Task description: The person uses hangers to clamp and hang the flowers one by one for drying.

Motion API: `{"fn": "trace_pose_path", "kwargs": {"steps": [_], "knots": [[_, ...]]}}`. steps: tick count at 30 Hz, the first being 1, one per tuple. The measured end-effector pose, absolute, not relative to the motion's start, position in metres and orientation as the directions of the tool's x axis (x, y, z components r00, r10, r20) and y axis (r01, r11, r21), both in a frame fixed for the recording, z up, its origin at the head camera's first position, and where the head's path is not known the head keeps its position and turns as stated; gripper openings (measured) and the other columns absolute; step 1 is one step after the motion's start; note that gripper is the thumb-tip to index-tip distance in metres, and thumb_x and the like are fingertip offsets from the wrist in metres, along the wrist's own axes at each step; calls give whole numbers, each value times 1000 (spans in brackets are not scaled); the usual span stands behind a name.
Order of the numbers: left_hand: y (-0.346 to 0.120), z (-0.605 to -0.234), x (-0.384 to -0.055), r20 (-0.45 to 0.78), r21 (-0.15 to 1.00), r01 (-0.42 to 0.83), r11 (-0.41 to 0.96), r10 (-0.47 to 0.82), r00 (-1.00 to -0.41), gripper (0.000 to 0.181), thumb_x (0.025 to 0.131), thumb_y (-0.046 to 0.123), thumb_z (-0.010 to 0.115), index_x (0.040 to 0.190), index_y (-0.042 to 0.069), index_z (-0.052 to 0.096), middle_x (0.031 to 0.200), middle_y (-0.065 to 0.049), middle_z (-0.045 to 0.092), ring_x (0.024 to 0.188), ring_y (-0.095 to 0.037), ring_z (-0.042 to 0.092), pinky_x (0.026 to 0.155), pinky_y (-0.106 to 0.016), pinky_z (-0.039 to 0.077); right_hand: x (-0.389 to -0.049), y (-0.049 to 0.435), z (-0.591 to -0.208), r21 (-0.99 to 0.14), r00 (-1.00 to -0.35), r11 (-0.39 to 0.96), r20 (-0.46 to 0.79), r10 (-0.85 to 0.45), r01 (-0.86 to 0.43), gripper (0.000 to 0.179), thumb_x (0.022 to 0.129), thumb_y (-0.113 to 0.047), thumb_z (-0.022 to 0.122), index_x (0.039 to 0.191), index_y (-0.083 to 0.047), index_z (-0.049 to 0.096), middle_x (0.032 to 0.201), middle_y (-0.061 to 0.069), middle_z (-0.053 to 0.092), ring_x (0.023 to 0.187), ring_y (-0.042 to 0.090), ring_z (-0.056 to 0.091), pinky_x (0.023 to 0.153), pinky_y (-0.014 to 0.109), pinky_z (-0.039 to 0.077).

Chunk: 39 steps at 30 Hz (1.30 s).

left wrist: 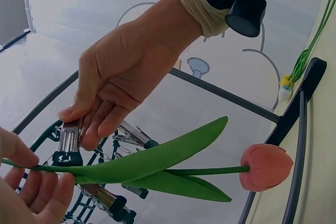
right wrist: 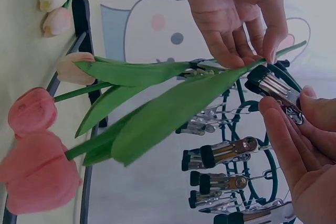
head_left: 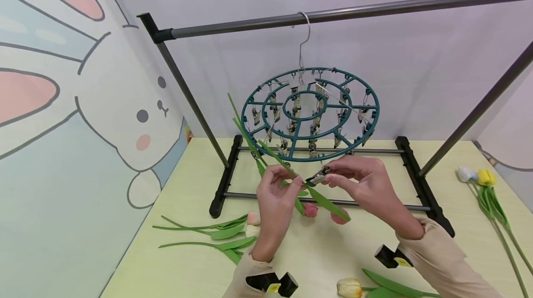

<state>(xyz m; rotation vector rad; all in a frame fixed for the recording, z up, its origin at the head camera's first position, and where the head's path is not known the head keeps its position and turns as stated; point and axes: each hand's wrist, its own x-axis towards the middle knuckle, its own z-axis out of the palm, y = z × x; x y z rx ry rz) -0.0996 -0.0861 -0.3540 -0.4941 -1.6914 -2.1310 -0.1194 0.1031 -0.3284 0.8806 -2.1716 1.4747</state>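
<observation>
My left hand (head_left: 278, 198) pinches the green stem of a pink artificial tulip (left wrist: 266, 167), whose bloom points down toward the table in the head view. With thumb and fingers, my right hand (head_left: 366, 178) grips a metal clip (head_left: 318, 176) with dark tips. The clip's tips (right wrist: 258, 78) are right at the stem, close to the left fingertips; whether they bite it cannot be told. This clip belongs to a round green clip hanger (head_left: 294, 150). More tulips, a pink one (right wrist: 32, 111) and a pale one (right wrist: 76, 68), hang behind the held flower.
The hanger hooks over a dark rack bar (head_left: 241, 25); several other clips (right wrist: 226, 182) dangle from it. Tulips lie left on the table (head_left: 187, 270), a cream tulip (head_left: 350, 287) lies in front, and white and yellow tulips (head_left: 486, 176) lie right. Rack feet (head_left: 441, 219) stand on the tabletop.
</observation>
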Motion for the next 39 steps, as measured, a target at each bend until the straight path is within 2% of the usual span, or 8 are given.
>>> {"fn": "trace_pose_path", "kwargs": {"steps": [4,11,15,19,26,33,39], "knots": [[-85,-353,-99,484,848,488,-205,-74,-872,19,87,-1,63,101,-5,51,94,-20,55,87,-28,59,72,-44,57,-120,101,-329,-683,-723,241,633,-278,-690,21,78,8,71,96,-3,73,84,5,69,65,11,66,63,21,55],[-83,-354,-98,482,851,492,-185,-101,-871,18,86,2,65,98,-2,53,93,-17,57,87,-27,61,73,-38,57,-120,99,-330,-671,-717,250,650,-252,-697,23,76,10,72,96,-1,73,84,5,70,66,10,67,63,20,55],[-81,-354,-98,493,828,502,-248,-103,-864,18,85,-1,66,96,-5,52,90,-19,55,83,-28,62,73,-42,57,-121,99,-330,-678,-722,248,650,-239,-692,22,76,10,72,96,1,73,83,7,70,66,10,67,61,20,55],[-81,-354,-98,501,811,508,-290,-102,-859,17,84,-5,65,94,-8,51,88,-22,53,82,-28,62,72,-44,57,-121,98,-330,-698,-738,238,636,-228,-675,22,77,10,71,96,0,73,83,8,70,67,11,68,59,20,55],[-82,-353,-98,514,809,522,-271,-107,-851,16,84,-7,64,94,-10,52,90,-29,51,83,-29,61,68,-44,57,-120,97,-329,-721,-761,244,602,-243,-648,21,79,8,71,98,0,73,84,6,70,67,12,68,61,22,55],[-84,-355,-100,482,835,494,-243,-111,-869,17,84,-3,66,95,-7,54,93,-24,54,88,-26,61,73,-42,57,-120,101,-328,-802,-846,286,452,-283,-525,18,84,-6,70,103,-3,70,91,5,70,75,13,68,69,24,56],[-86,-358,-100,465,855,480,-194,-123,-877,18,85,-1,67,97,-5,55,94,-19,55,90,-26,60,77,-39,56,-121,102,-329,-784,-845,326,448,-292,-529,22,84,-8,71,106,-6,70,97,2,70,82,10,65,70,23,55]]}}
